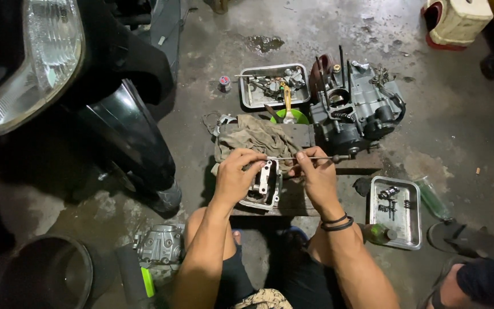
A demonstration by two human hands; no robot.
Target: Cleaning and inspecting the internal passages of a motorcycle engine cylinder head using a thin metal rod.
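Note:
My left hand grips a small metal engine part, a cylinder head, resting on a wooden board. In my right hand is a thin metal rod with a dark knob at its right end, its left tip over the part. A brownish rag lies just behind my hands. My knees are below, on each side of the board.
An engine block stands behind, to the right. Metal trays with small parts are at the back and right. A green bowl, green bottle, another engine part, scooter front at left, another person's leg.

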